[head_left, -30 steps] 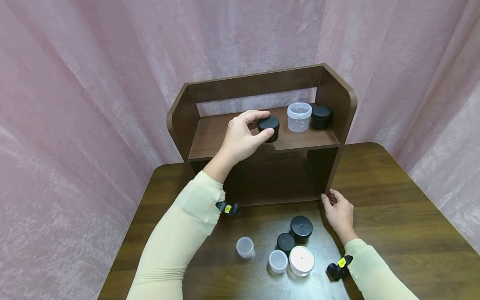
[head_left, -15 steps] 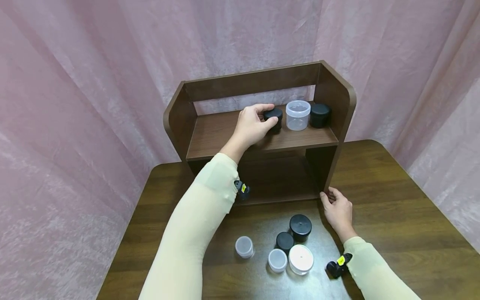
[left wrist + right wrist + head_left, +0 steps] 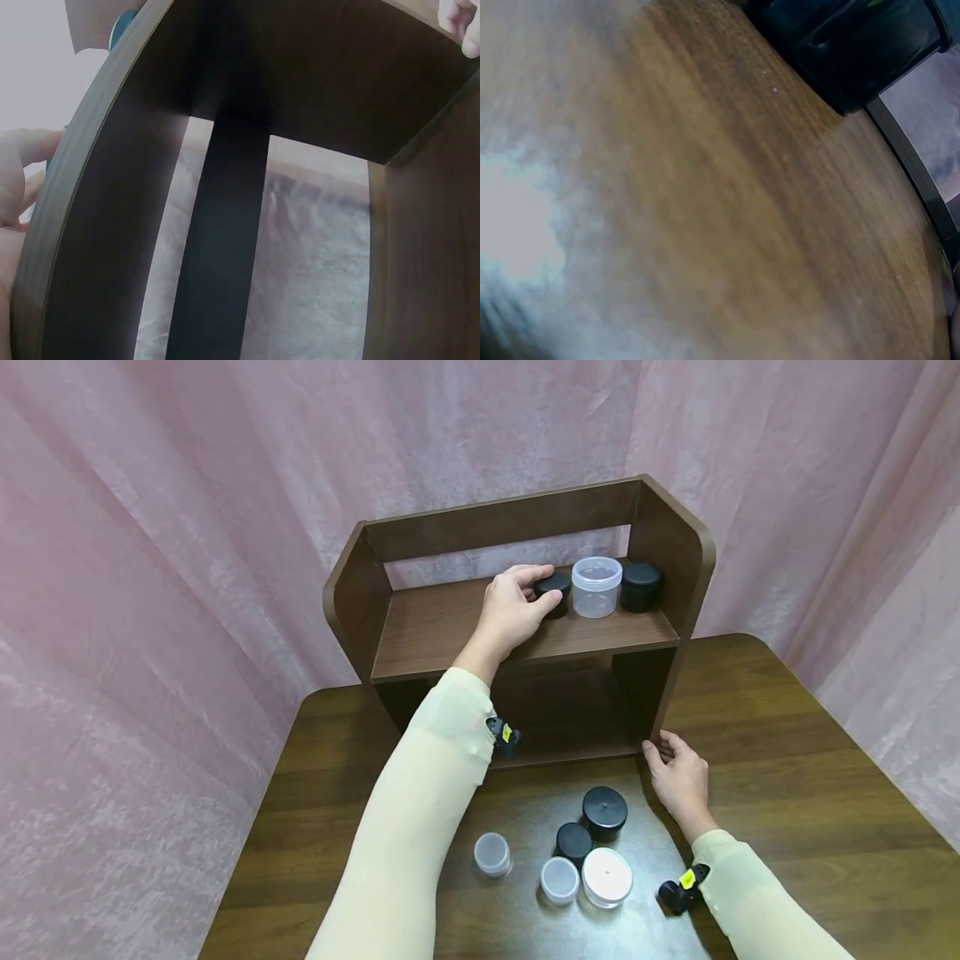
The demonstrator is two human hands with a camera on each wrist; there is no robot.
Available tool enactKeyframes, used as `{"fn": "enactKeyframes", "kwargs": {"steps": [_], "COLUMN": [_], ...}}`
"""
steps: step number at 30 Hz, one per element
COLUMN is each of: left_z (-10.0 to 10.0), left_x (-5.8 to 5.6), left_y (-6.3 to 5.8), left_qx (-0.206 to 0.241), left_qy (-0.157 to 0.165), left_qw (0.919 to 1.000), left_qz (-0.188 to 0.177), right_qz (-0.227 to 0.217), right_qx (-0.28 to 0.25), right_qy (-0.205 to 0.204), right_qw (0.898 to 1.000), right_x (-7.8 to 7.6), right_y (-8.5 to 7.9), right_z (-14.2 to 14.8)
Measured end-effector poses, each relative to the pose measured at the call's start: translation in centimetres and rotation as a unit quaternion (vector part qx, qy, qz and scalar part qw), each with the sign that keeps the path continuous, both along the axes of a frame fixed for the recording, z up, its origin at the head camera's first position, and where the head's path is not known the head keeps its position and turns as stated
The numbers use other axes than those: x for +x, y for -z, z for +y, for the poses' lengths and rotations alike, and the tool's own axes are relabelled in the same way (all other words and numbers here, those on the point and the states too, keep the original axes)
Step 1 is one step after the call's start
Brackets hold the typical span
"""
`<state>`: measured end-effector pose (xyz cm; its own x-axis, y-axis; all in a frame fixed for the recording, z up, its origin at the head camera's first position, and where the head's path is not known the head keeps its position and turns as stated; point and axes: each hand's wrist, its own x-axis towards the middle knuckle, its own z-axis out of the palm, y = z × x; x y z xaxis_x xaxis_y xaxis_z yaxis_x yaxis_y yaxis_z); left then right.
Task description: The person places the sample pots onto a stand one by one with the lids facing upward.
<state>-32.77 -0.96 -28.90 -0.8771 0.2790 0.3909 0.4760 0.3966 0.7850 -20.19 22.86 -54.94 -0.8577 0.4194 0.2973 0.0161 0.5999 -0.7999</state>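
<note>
My left hand (image 3: 513, 606) pinches a small black jar (image 3: 555, 583) between thumb and fingers, low over the upper board of the brown shelf (image 3: 442, 625). Just right of it stand a clear plastic jar (image 3: 596, 587) and another black jar (image 3: 641, 587). In the left wrist view the fingers (image 3: 34, 146) show past the board's front edge, and the black jar is hidden. Down at the table, my right hand (image 3: 681, 781) grips the front edge of the shelf's right side panel, thumb on the inner side.
On the table (image 3: 787, 760) before the shelf stand a large black jar (image 3: 604, 810), a smaller black jar (image 3: 573, 842), a white-lidded jar (image 3: 607, 875) and two small translucent jars, one (image 3: 559, 881) beside these, the other (image 3: 492, 853) apart at left. A pink curtain (image 3: 480, 435) hangs behind.
My left hand has carried the small black jar rightward and back, from in front of the upper board to beside the clear jar. The right hand stays at the side panel.
</note>
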Motion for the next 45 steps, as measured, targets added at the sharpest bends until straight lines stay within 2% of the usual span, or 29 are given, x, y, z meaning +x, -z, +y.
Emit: {"fn": "enactKeyframes", "kwargs": {"steps": [7,17,27,45], "left_z": [0.14,0.33,0.64,0.55], "left_x": [0.4,0.72,0.52,0.55], "left_y": [-0.22,-0.46,-0.22,-0.11], "left_qx": [0.004,0.002,0.02,0.025], "left_qy": [0.01,0.005,0.01,0.013], "left_qw": [0.9999,0.9998,0.9994,0.9989], "left_qz": [0.0,-0.017,-0.024,-0.038], "right_qz": [-0.006,-0.003,-0.006,-0.017], "right_qx": [-0.006,0.004,0.002,-0.002], "right_qy": [0.0,0.003,0.0,-0.001], "right_qw": [1.0,1.0,1.0,1.0], "right_x": [0.25,0.49,0.65,0.75], "right_y": [-0.16,-0.38,-0.43,-0.27], "right_z": [0.3,0.57,0.7,0.64]}}
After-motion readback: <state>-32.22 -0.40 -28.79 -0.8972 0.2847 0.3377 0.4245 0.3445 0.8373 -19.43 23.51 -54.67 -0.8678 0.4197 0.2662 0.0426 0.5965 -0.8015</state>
